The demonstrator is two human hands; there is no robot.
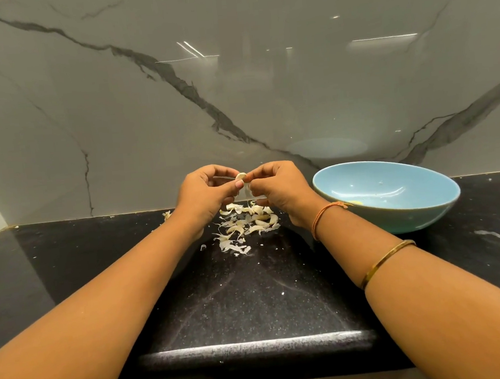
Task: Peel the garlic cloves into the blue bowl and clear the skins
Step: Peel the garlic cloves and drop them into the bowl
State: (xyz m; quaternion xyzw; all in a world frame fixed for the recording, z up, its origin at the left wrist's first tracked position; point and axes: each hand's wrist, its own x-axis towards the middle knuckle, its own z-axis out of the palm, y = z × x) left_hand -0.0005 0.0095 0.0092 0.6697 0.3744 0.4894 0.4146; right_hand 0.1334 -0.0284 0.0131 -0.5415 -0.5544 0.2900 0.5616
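A pale garlic clove [241,177] is held up above the black counter, pinched between both hands. My left hand [205,192] grips it from the left with thumb and fingers. My right hand [278,187] pinches its right side, with a strip of skin hanging below. Under the hands lies a heap of garlic cloves and papery skins [247,224]. The light blue bowl [394,216] stands to the right of my right wrist; something pale yellow [354,202] lies inside near its left wall, mostly hidden by the wrist.
The black speckled counter [251,297] runs to a grey marble-look wall [234,86] just behind the hands. A stray bit of skin [166,215] lies left of my left hand. Small flecks dot the counter, and its front edge [255,346] is near me.
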